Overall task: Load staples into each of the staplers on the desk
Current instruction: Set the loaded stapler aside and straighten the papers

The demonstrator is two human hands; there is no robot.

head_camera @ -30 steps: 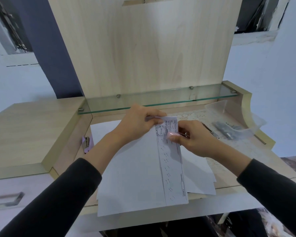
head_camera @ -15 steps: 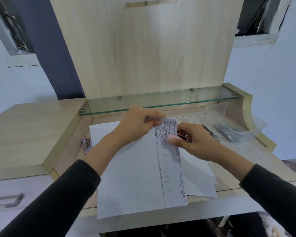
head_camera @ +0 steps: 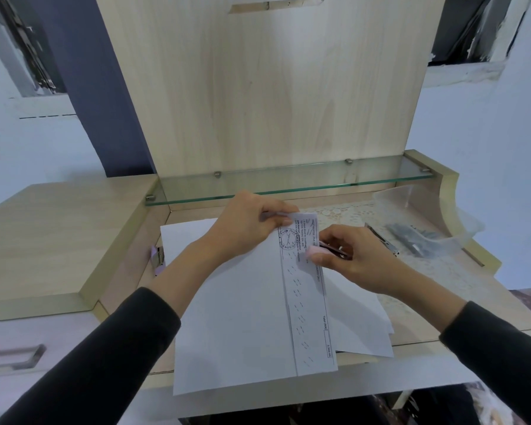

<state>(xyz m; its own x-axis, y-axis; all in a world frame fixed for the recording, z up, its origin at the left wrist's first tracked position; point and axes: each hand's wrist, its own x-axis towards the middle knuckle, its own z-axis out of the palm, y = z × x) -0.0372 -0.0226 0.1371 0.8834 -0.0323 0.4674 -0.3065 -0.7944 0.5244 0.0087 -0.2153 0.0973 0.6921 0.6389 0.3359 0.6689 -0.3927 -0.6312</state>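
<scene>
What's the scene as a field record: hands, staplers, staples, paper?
left hand: pinches the printed sheet at its top edge
right hand: grips the pink stapler, its nose at the sheet's right edge
printed sheet: lies over blank sheets on the desk
lilac stapler: against the desk's left wall, untouched
metal stapler: on the desk, right of the hands, untouched
plastic bag: clear, dark staple strips inside, far right
staplers loaded: cannot tell
</scene>
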